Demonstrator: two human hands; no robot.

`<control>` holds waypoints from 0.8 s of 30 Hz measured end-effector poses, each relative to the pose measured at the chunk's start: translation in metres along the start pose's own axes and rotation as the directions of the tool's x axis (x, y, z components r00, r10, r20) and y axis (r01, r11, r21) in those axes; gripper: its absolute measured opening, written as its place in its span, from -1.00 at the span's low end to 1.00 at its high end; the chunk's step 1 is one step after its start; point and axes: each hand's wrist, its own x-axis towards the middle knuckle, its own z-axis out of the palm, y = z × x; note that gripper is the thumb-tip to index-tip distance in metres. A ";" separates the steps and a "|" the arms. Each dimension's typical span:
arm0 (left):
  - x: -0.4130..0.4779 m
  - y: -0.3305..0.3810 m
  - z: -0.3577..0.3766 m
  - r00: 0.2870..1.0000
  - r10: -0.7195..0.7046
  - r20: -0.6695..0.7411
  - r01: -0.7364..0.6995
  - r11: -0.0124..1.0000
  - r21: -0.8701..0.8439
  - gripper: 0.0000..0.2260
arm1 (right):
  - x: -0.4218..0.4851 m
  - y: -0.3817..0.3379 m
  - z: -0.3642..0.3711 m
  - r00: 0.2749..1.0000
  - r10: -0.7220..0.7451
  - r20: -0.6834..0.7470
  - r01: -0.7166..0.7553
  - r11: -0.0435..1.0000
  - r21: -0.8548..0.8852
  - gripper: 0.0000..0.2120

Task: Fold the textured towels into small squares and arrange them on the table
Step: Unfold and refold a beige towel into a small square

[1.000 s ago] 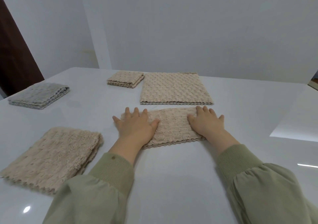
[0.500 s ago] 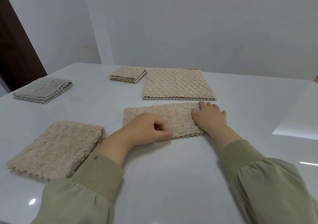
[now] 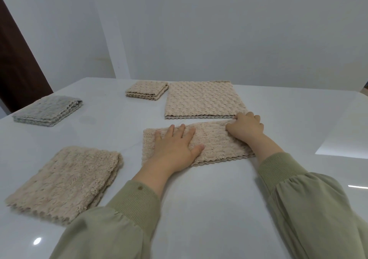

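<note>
Change: the left hand [image 3: 175, 149], a loose fist at the near edge half a second ago, now lies flat on the strip towel [image 3: 217, 145]. The right hand [image 3: 246, 128], flat before, has curled its fingers at the strip's right end.
Table [image 3: 199, 199]: white, glossy, likely slick, so cloth may slide when pulled.
Wide towel [image 3: 201, 99]: lies flat just behind the strip, its near edge almost touching the right hand's knuckles. Not yet folded small.
Strip towel: the piece being worked, centre of the table, folded into a long band running left to right with the scalloped edge nearest.
Fluffy towel [image 3: 65, 181]: folded, near left, well apart from the strip.
Grey towel [image 3: 47, 109]: folded, far left.
Small square [image 3: 147, 90]: finished beige fold, just left of the wide towel.
Left hand: wide open, fingers spread, palm pressing the strip's left half.
Right hand: fingers bent round the strip's far right corner, apparently gripping it. The thumb's hold is hard to see.
Step, as judged: carry the right end over onto the left to make a square.
How to do it well: keep the left palm down as an anchor. Lift both right corners together and match the scalloped edges. Stay clear of the wide towel, then press the crease flat.
</note>
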 end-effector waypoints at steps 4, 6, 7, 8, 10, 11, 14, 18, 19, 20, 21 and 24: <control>0.001 0.001 0.001 1.000 -0.004 0.007 0.004 1.000 0.006 -0.38 | 0.001 -0.001 -0.006 1.000 -0.001 0.024 -0.001 0.997 0.080 -0.71; 0.002 0.001 0.001 1.000 -0.003 0.005 0.003 1.000 0.007 -0.38 | 0.001 -0.001 -0.011 1.000 -0.024 0.012 0.021 0.969 0.245 -0.88; 0.002 0.001 0.001 1.000 -0.004 0.001 0.004 1.000 0.005 -0.38 | 0.000 -0.003 -0.013 0.999 -0.045 -0.001 0.043 0.937 0.347 -0.85; 0.002 0.000 0.001 1.000 -0.006 -0.006 0.006 1.000 -0.002 -0.38 | -0.001 -0.004 -0.015 0.998 -0.060 -0.023 0.064 0.900 0.432 -0.82; 0.002 0.000 0.001 0.999 -0.012 -0.031 0.012 1.000 -0.026 -0.38 | -0.005 -0.009 -0.020 0.993 -0.078 -0.086 0.111 0.849 0.517 -0.88; 0.001 0.001 0.001 0.998 -0.017 -0.055 0.014 0.999 -0.046 -0.38 | -0.009 -0.013 -0.024 0.988 -0.098 -0.122 0.148 0.841 0.520 -0.90; -0.002 0.002 -0.001 0.984 -0.047 -0.171 0.022 0.990 -0.141 -0.46 | -0.022 -0.024 -0.039 0.957 -0.245 -0.153 0.289 0.812 0.506 -0.89; -0.003 -0.003 -0.008 0.938 -0.153 -0.312 -0.100 0.740 -0.665 -0.59 | -0.048 -0.042 -0.070 0.857 -0.514 -0.034 0.442 0.701 0.560 -0.83; -0.005 -0.004 -0.012 0.946 -0.142 -0.292 -0.159 0.584 -0.796 -0.56 | -0.054 -0.046 -0.077 0.827 -0.562 -0.017 0.468 0.671 0.574 -0.81; -0.008 -0.004 -0.016 0.953 -0.114 -0.279 -0.201 0.447 -0.872 -0.52 | -0.059 -0.050 -0.083 0.801 -0.599 -0.005 0.484 0.643 0.593 -0.79; -0.010 -0.004 -0.020 0.954 -0.080 -0.288 -0.240 0.371 -0.897 -0.50 | -0.063 -0.052 -0.087 0.777 -0.629 0.007 0.496 0.619 0.610 -0.79; -0.017 -0.004 -0.030 0.930 0.013 -0.366 -0.346 0.361 -0.866 -0.64 | -0.069 -0.057 -0.092 0.737 -0.675 0.025 0.516 0.586 0.625 -0.79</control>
